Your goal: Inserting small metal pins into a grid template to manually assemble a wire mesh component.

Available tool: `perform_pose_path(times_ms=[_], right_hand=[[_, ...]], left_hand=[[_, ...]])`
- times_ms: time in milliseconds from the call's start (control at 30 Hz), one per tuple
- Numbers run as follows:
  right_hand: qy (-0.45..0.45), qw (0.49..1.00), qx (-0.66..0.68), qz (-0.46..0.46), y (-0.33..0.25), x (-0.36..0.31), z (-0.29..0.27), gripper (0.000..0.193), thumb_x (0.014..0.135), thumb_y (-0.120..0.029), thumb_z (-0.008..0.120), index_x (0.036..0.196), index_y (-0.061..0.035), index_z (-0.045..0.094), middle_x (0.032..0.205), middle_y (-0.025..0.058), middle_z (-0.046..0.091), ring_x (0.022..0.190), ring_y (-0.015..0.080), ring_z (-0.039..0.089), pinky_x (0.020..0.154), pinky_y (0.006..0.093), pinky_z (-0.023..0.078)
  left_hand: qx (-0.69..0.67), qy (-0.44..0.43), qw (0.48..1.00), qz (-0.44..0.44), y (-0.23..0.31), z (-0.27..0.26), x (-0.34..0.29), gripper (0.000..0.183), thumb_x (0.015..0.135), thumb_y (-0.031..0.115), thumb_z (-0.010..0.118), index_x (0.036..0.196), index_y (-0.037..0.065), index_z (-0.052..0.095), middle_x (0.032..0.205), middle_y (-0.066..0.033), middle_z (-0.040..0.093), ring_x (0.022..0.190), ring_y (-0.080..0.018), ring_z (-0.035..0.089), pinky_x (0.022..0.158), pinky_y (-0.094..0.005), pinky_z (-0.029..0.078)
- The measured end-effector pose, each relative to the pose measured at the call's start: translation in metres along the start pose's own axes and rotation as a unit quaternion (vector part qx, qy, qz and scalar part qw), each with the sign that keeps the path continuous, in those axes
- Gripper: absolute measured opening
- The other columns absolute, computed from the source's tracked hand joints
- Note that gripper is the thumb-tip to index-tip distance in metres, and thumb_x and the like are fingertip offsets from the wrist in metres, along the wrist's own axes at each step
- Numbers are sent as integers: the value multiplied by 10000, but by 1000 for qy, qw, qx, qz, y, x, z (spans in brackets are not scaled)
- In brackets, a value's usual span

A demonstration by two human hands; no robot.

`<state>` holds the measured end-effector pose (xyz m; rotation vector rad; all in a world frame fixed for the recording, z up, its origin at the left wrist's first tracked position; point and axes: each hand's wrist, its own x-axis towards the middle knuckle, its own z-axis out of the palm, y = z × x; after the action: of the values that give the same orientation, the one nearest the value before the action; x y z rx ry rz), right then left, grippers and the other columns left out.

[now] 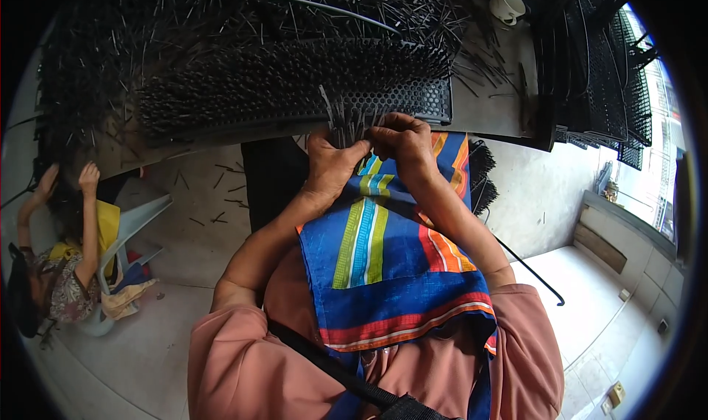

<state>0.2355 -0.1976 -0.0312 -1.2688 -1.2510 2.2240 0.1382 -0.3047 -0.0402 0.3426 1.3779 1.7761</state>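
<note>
A small bundle of thin dark strips [344, 131] stands up from the closed fingers of my left hand [330, 163], just in front of a long black perforated tray [426, 94]. Beside it, my right hand [407, 146] has its thumb and fingers pinched together at the bundle's right side; what lies between those fingertips is hidden. Many short dark pieces stand upright in the tray's holes over the left and middle. Towards the tray's right end, bare holes show.
Loose dark strips [184, 14] lie heaped behind the tray. A white mug [507, 5] stands at the back right, near stacked black perforated trays [601, 73]. A striped blue cloth [391, 250] covers my lap. At the left, another person [70, 272] sits with hands raised to the table.
</note>
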Motion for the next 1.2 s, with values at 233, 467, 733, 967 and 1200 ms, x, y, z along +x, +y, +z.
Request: perform_pose_path(times_ms=[233,467,733,967,1200], right_hand=[[-89,996,-25,17,-17,5,-9,88,830,-84,653,787,-22,608,634,35,587,504,111,542,465,236,422],[33,973,-84,-211,-41,9,3,80,833,-68,651,828,10,632,672,45,614,560,110,571,530,222,441],[49,917,-145,-369,-27,41,11,86,783,57,666,861,23,654,728,29,629,638,89,609,598,215,498],[42,828,-314,-462,-33,41,16,81,771,64,663,842,29,646,732,51,614,653,106,625,583,213,494],[23,781,-422,-460,-43,41,26,125,731,10,703,849,11,664,741,95,615,609,158,623,545,255,474]], left_hand=[[-25,-40,994,-95,14,-6,-8,202,755,-85,647,931,12,665,854,-37,677,715,-131,651,671,-260,543],[-107,43,974,-195,14,-29,-16,174,738,-73,635,893,-3,673,836,-84,686,691,-158,661,652,-283,553],[-113,10,961,-253,21,-27,-18,134,726,-56,654,859,-59,650,747,-123,671,648,-203,672,577,-307,568],[-106,-19,962,-252,29,-31,-19,151,720,-50,662,871,-51,652,764,-132,678,672,-214,675,633,-332,568],[-146,24,949,-279,22,-35,-18,129,739,-23,663,866,-40,645,746,-134,666,629,-220,652,595,-321,543]])
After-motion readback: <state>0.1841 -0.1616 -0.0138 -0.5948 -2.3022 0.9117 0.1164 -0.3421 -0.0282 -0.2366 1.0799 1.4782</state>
